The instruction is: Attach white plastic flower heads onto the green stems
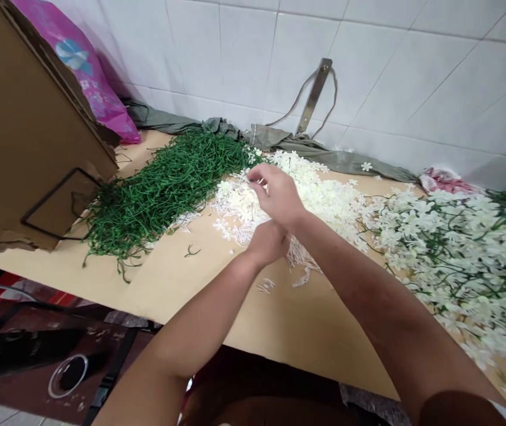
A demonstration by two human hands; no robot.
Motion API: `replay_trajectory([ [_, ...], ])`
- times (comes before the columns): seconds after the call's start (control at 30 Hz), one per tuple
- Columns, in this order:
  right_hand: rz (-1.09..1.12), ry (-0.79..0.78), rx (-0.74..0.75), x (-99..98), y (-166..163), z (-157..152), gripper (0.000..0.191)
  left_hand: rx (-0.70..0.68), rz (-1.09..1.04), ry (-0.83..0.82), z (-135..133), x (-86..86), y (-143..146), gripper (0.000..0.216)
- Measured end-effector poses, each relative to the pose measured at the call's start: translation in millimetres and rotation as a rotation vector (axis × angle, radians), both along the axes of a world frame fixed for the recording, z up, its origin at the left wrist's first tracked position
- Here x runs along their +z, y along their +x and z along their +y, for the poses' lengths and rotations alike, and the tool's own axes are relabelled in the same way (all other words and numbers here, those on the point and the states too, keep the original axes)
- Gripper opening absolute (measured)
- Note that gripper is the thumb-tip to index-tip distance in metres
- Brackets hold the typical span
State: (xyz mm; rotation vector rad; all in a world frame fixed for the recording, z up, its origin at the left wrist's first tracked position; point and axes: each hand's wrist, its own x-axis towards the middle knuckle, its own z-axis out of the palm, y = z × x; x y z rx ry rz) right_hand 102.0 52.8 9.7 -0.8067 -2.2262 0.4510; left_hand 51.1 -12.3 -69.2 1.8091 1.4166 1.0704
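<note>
My right hand is over the middle of the table, above a heap of loose white artificial flowers. Its thumb and fingers are curled together; a tiny dark bit shows at their tips, too small to name. Just under the right wrist, my left hand is bent inward by a pile of thin white pieces, its fingers hidden. Left of the hands lies a big heap of green plastic stems. To the right spreads a mass of white flowers joined to green stems.
A cardboard box with a black wire handle stands at the left, a pink plastic bag behind it. Grey cloth runs along the tiled wall, below a metal bracket. A loose green stem lies on the tabletop.
</note>
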Motion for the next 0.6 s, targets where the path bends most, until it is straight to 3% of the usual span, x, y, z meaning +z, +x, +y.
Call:
replay_trajectory([
  [0.13, 0.342, -0.284, -0.095, -3.7, 38.5, 5.6, 0.024, 0.021, 0.082, 0.119, 1.9, 1.9, -2.0, 0.022],
  [0.27, 0.516, -0.531, -0.07, -15.0, 71.4, -4.2, 0.015, 0.06, -0.249, 0.023, 3.0, 4.2, -1.0, 0.021],
  [0.43, 0.574, -0.644, -0.109, -27.8, 102.1, -31.9, 0.015, 0.032, -0.711, -0.244, -0.8, 13.1, 1.0, 0.018],
  [0.6, 0.59, -0.695, -0.117, -42.0, 117.9, -49.5, 0.017, 0.07, -0.922, -0.329, -1.9, 18.2, 0.8, 0.021],
])
